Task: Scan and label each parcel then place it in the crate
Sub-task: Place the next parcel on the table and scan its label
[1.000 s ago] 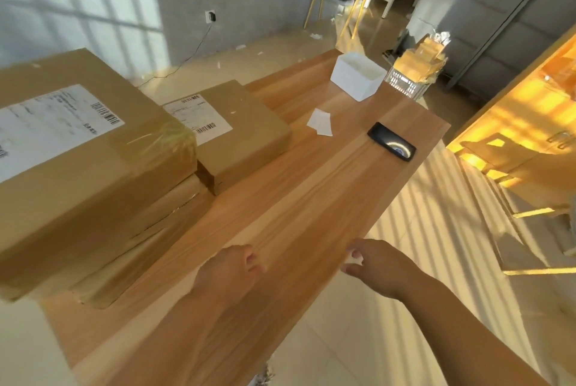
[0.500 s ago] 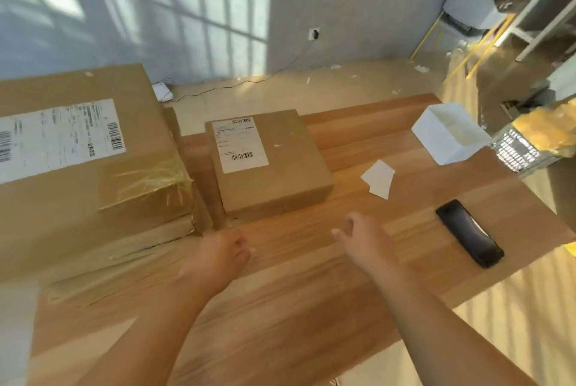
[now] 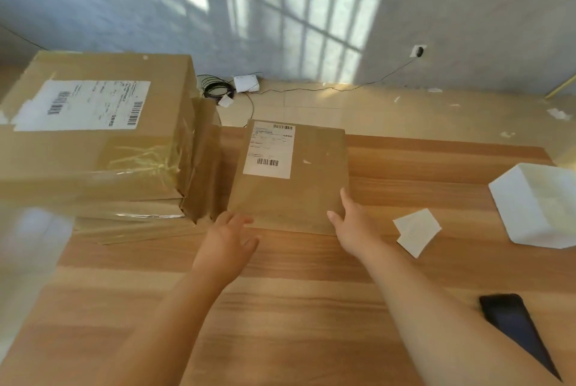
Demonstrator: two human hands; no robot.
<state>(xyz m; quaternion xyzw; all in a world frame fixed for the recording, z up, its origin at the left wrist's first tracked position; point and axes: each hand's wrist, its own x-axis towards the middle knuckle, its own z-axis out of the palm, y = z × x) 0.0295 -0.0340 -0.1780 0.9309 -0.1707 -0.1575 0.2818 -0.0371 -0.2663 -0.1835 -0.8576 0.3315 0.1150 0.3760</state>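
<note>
Warm sunlight casts a window-grid pattern on the wall [image 3: 280,11] and glows on the table [image 3: 311,307]. The view is soft, blurriest at lower left, with wide-angle bending at the edges.

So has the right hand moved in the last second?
Yes: the right hand went forward from the near edge of the table to the small parcel's near right corner.

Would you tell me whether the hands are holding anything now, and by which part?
Nothing is gripped yet. The right hand touches the small parcel at its near right corner; the left hand is at its near left corner, fingers straight.
</note>
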